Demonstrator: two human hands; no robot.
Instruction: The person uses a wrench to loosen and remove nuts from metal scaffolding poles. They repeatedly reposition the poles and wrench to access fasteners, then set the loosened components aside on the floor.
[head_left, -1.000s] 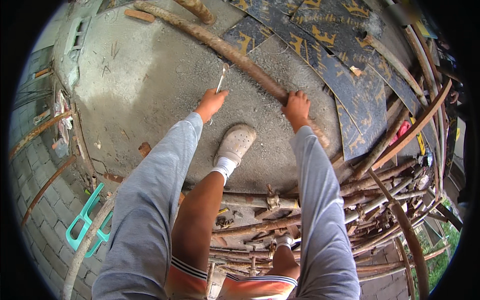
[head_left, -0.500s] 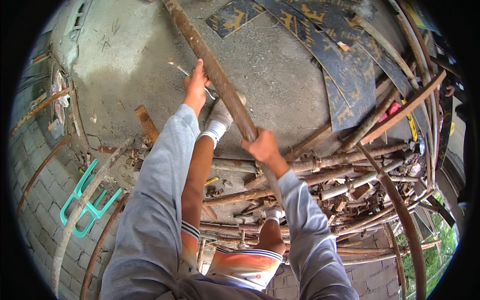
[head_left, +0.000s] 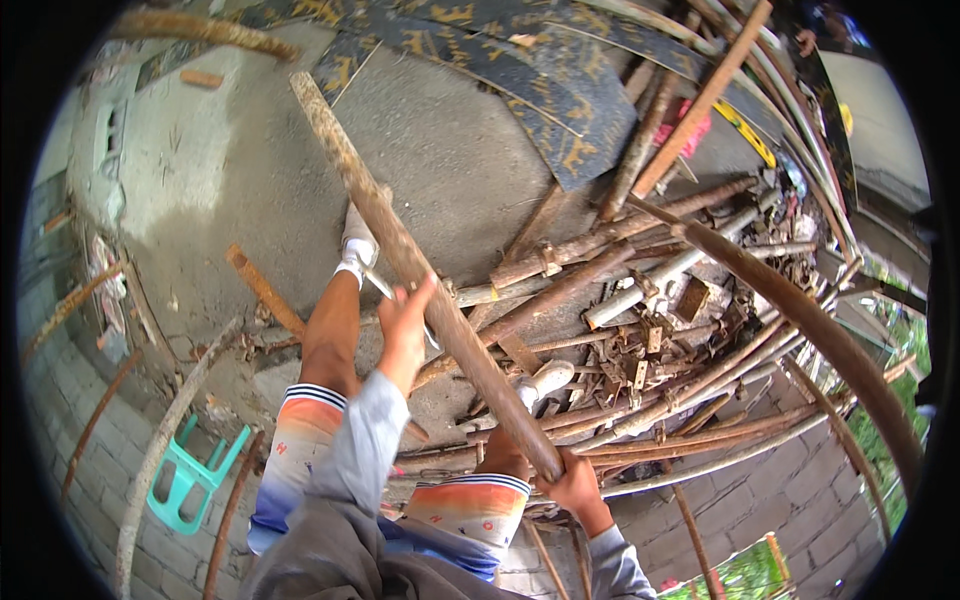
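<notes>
Brown pole (head_left: pixel 480 365) slanted before you: right hand (head_left: pixel 573 488) gripping its near end, left hand (head_left: pixel 403 330) against its mid-length.

Your right hand is closed around the pole's near end. Your left hand is curled shut on a thin metal tool (head_left: pixel 376 281), its fingertips at the pole's left side; cannot tell whether any of them wrap beneath it. The pole is held above the concrete floor (head_left: pixel 450 190), far end over the middle of the floor, near end close to your right knee. A light shoe (head_left: pixel 358 230) shows just left of the pole. Rusty metal fittings (head_left: pixel 640 375) lie among poles toward the floor's near right corner; dark printed panels (head_left: pixel 590 130) cover its far right corner.
</notes>
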